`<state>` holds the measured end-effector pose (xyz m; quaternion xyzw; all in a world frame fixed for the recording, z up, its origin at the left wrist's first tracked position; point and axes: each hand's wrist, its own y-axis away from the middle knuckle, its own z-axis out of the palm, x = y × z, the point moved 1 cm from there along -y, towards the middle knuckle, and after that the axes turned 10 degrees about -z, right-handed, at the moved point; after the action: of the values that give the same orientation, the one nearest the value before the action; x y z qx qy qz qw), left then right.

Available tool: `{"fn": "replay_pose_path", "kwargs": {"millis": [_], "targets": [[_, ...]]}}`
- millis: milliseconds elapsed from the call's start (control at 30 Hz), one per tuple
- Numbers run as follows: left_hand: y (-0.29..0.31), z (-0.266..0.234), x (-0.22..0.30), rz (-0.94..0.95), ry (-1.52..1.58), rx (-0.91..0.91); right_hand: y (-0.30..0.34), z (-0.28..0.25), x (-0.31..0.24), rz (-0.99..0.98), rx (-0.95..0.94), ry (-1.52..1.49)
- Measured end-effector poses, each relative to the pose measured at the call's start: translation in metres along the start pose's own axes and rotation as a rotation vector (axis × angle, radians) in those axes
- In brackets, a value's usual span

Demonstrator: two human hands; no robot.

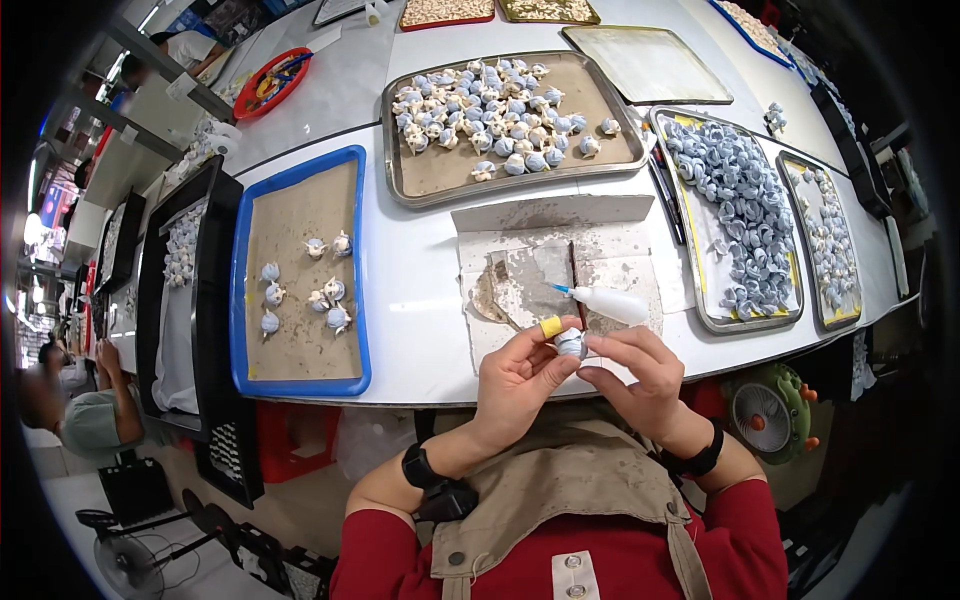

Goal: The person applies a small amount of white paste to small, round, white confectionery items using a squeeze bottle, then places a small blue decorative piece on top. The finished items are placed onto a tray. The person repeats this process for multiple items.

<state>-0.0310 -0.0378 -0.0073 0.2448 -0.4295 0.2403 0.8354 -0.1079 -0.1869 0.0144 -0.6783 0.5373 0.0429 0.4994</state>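
Observation:
Close to the table's front edge, my left hand (522, 378) pinches a small blue-grey and cream figurine (570, 343) between thumb and index finger. A yellow sleeve (551, 326) wraps that index fingertip. My right hand (643, 378) closes in from the other side, its thumb and fingertips on the same figurine. Just beyond the hands, a white squeeze bottle (612, 305) with a blue needle tip lies on a stained cardboard sheet (625, 255). A thin dark stick (573, 262) lies partly under the bottle.
Left is a blue-rimmed tray (364, 300) with several figurines. A larger metal tray (410, 188) of them stands beyond. At right, one tray (745, 322) holds blue-grey shell pieces, another tray (840, 316) more small parts. A green fan (768, 415) stands below the table.

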Motion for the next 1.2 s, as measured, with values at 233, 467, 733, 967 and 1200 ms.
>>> {"fn": "replay_pose_path", "kwargs": {"millis": [233,467,733,967,1200], "targets": [[0.000,0.006,-0.006,0.043,-0.132,0.059,-0.008,-0.004,-0.005,-0.185,-0.099,0.242],[0.001,0.008,0.001,-0.004,-0.244,0.070,-0.013,-0.011,0.001,-0.152,-0.112,0.136],[0.003,0.016,0.015,0.065,-0.220,-0.061,-0.009,-0.025,0.015,0.172,-0.123,-0.489],[0.003,0.017,0.014,0.195,-0.378,-0.108,-0.009,-0.021,0.014,0.353,-0.341,-0.795],[0.007,0.019,0.022,0.313,-0.523,-0.148,-0.012,-0.023,0.007,0.177,-0.274,-0.712]]}}
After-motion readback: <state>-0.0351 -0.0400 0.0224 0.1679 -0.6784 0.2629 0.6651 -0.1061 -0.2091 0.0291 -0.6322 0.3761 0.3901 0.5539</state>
